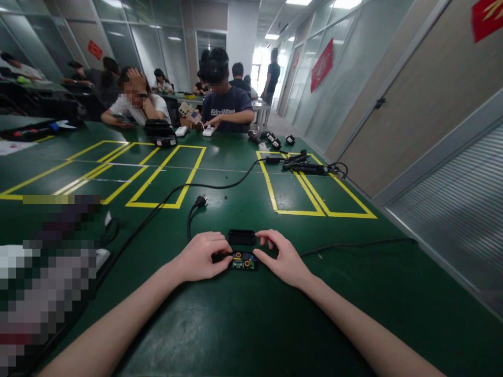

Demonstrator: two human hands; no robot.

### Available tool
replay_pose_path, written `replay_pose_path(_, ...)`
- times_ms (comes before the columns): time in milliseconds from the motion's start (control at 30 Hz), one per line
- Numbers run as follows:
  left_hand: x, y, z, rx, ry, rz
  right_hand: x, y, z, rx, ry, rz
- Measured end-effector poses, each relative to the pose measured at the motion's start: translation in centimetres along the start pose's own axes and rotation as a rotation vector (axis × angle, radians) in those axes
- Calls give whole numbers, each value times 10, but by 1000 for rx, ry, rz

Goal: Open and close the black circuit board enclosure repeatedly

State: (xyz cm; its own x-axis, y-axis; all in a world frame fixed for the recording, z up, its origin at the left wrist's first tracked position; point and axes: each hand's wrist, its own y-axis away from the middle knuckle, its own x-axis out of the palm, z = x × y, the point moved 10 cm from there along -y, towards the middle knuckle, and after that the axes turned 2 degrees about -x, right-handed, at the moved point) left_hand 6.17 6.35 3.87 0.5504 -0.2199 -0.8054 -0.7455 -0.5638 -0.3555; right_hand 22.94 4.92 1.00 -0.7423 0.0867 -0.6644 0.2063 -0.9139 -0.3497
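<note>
A small black case half with a circuit board (243, 261) in it lies on the green table (188, 324). Just behind it rests a black cover (241, 237), its hollow side showing. My left hand (204, 255) is at the board's left end, thumb and fingers curved with the tips near each other at its edge. On the right side, my right hand (281, 256) has its thumb at the board's right edge, and its fingers are apart from the thumb, beside the cover's right end.
A black plug (201, 201) and a long cable (220, 186) lie behind the hands. Yellow tape (298, 213) marks the table. Black gear (306, 166) sits at the back right. A pixelated area covers the left side. People sit across the table.
</note>
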Motion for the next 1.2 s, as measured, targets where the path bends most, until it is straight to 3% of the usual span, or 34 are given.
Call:
replay_pose_path(100,-8,-1,8,-68,-78,-75,0,0,-5,12,96,-108)
replay_pose_path(233,-4,-1,20,-180,-147,-73,7,-2,-6,-11,86,-85)
replay_pose_path(433,4,0,26,-241,36,-69,9,-4,-19,146,-146,-9)
replay_pose_path(667,-1,3,34,-321,109,-124,14,-4,-22,205,-482,-33)
replay_pose_path(900,-3,3,34,-361,237,-126,16,-2,-26,273,-575,-36)
replay_pose_path(1200,-1,2,38,-404,409,-98,17,-1,-21,240,-562,46)
